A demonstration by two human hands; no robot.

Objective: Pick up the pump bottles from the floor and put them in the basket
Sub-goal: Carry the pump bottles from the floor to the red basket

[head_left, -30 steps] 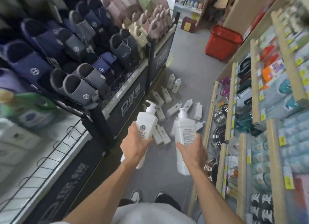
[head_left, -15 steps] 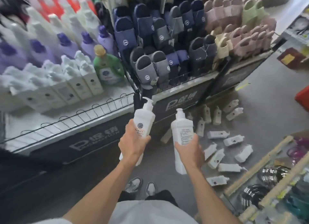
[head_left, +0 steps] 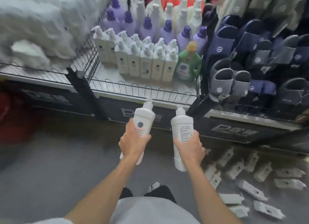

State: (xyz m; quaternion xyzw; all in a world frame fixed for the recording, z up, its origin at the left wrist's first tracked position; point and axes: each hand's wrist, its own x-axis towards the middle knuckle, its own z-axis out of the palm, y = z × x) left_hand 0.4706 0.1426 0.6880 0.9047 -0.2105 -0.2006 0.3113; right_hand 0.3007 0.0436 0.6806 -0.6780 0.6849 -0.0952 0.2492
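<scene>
My left hand [head_left: 133, 144] grips a white pump bottle [head_left: 143, 119] with a round blue logo, held upright at chest height. My right hand [head_left: 189, 144] grips a second white pump bottle [head_left: 181, 125], its printed back label facing me. Several more white pump bottles [head_left: 250, 178] lie scattered on the grey floor at the lower right. A blurred red shape [head_left: 15, 116] at the left edge may be the basket; I cannot tell for sure.
A wire-fronted shelf [head_left: 142, 89] straight ahead holds rows of white pump bottles [head_left: 145, 63], purple-capped bottles [head_left: 163, 31] and a green bottle [head_left: 189, 64]. Racks of blue and grey slippers [head_left: 250, 69] fill the right. My feet [head_left: 154, 185] stand on the grey floor [head_left: 58, 173].
The view has swung left: the slipper racks slid to the right, the bottle shelf now sits straight ahead, and the floor bottles moved to the lower right. Both hands keep their bottles.
</scene>
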